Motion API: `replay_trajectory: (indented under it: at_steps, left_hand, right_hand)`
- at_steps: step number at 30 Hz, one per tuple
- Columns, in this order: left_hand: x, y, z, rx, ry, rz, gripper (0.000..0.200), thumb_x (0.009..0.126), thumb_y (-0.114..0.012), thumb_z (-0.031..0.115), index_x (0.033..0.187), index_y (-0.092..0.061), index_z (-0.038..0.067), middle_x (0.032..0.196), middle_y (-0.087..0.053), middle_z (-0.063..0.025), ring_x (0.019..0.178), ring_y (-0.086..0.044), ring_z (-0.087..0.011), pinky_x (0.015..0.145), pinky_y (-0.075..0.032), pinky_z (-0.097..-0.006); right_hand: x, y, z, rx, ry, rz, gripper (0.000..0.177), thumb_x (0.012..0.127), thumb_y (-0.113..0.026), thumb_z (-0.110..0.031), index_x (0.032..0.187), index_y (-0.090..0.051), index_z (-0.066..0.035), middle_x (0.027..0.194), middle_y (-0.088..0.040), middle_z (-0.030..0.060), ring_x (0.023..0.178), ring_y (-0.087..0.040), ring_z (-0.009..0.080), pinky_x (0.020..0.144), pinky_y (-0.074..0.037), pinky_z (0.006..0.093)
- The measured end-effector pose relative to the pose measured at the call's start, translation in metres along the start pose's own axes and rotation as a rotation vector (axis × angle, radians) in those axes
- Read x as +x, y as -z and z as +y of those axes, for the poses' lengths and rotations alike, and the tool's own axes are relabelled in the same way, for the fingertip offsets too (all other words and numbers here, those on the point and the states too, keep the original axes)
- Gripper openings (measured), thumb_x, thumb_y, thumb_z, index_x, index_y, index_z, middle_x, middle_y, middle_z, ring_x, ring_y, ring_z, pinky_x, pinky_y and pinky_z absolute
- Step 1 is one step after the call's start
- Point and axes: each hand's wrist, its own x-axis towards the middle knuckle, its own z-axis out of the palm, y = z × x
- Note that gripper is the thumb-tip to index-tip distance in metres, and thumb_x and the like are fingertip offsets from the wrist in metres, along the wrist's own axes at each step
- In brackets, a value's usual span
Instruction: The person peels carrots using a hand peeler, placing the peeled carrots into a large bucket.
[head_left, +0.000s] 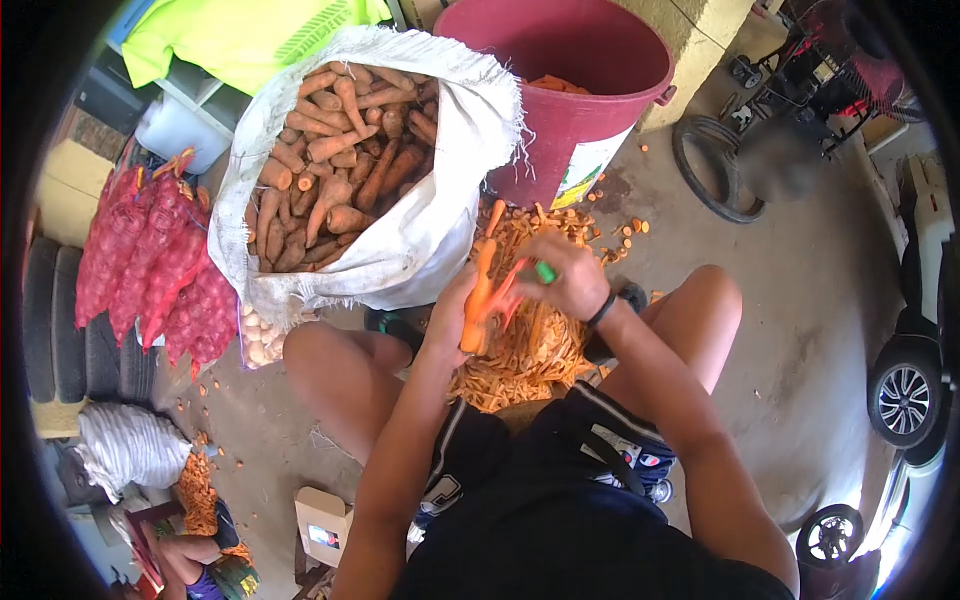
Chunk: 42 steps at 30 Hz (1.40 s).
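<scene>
My left hand (452, 312) grips a peeled orange carrot (479, 296), held upright between my knees. My right hand (562, 274) holds a peeler with a green handle (541, 271) against the carrot's upper part; a black band sits on that wrist. Below both hands lies a heap of orange carrot peelings (530, 350) on the concrete floor. A white woven sack (420, 230), open and full of unpeeled carrots (340, 160), stands just ahead on the left.
A big maroon tub (590, 110) holding peeled carrots stands behind the sack. Red mesh bags of onions (150, 260) lie at left beside stacked tyres. A bicycle wheel (712, 168) rests at upper right. Another person sits at lower left (185, 560) near more peelings.
</scene>
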Motion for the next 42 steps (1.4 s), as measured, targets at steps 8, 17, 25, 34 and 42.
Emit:
replay_trajectory:
  at_steps: [8, 17, 25, 34, 42]
  left_hand:
    - [0.002, 0.026, 0.003, -0.086, 0.151, -0.112, 0.045, 0.106, -0.046, 0.043, 0.130, -0.056, 0.005, 0.100, -0.066, -0.0065, 0.081, -0.066, -0.0158, 0.071, -0.057, -0.0305]
    - [-0.010, 0.008, 0.004, 0.033, 0.233, -0.026, 0.040, 0.104, -0.050, 0.043, 0.119, -0.058, 0.007, 0.086, -0.063, -0.0047, 0.070, -0.063, -0.0170, 0.066, -0.057, -0.0326]
    - [-0.002, 0.012, -0.002, 0.168, 0.049, -0.017, 0.055, 0.097, -0.067, 0.028, 0.141, -0.044, 0.006, 0.108, -0.060, -0.0042, 0.089, -0.063, -0.0143, 0.074, -0.057, -0.0312]
    - [-0.001, 0.002, -0.005, 0.195, 0.055, -0.051, 0.078, 0.087, -0.077, 0.006, 0.151, -0.033, 0.004, 0.124, -0.058, -0.0074, 0.107, -0.061, -0.0141, 0.088, -0.053, -0.0316]
    - [0.001, 0.016, -0.015, 0.302, 0.106, -0.020, 0.071, 0.090, -0.072, 0.008, 0.151, -0.035, 0.006, 0.115, -0.058, -0.0041, 0.093, -0.060, -0.0137, 0.081, -0.053, -0.0296]
  right_hand:
    - [0.011, 0.028, 0.039, -0.049, -0.156, 0.213, 0.041, 0.067, -0.091, -0.020, 0.099, -0.069, -0.006, 0.090, -0.067, 0.0100, 0.081, -0.069, 0.0270, 0.070, -0.058, 0.0358]
    - [0.010, 0.020, 0.043, -0.150, -0.073, 0.136, 0.044, 0.067, -0.092, -0.020, 0.100, -0.068, -0.004, 0.088, -0.065, 0.0103, 0.079, -0.066, 0.0284, 0.072, -0.054, 0.0399]
    - [-0.015, -0.013, 0.049, -0.482, -0.341, -0.138, 0.038, 0.082, -0.077, -0.027, 0.116, -0.065, -0.011, 0.103, -0.067, 0.0136, 0.085, -0.071, 0.0322, 0.072, -0.059, 0.0425]
    - [-0.026, -0.047, 0.006, -0.466, -0.281, -0.364, 0.030, 0.083, -0.072, -0.023, 0.106, -0.060, -0.006, 0.099, -0.063, 0.0159, 0.089, -0.070, 0.0348, 0.072, -0.058, 0.0455]
    - [-0.019, -0.051, 0.028, -0.589, -0.371, -0.487, 0.022, 0.091, -0.061, -0.018, 0.106, -0.060, -0.002, 0.102, -0.064, 0.0203, 0.082, -0.072, 0.0365, 0.069, -0.060, 0.0453]
